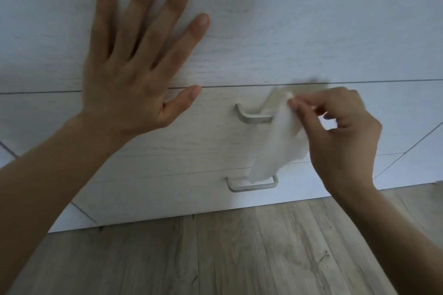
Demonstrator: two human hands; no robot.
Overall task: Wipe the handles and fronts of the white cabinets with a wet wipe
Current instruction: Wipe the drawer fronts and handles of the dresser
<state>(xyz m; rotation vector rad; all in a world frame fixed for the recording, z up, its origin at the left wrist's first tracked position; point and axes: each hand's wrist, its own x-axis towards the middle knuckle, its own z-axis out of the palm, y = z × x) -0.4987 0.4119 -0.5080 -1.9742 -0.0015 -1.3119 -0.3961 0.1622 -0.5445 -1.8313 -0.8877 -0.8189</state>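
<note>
A white wood-grain cabinet front (287,31) fills the upper view, with two drawers below it. My left hand (134,64) lies flat with spread fingers against the upper panel, its thumb over the seam. My right hand (335,132) pinches a white wet wipe (280,141) at the right end of the upper drawer's grey metal handle (251,116). The wipe hangs down over that end and reaches the lower drawer's handle (251,185), covering part of it.
A light wooden floor (239,254) runs beneath the cabinet's base. More white cabinet panels (412,158) continue to the right, and another panel edge shows at the lower left.
</note>
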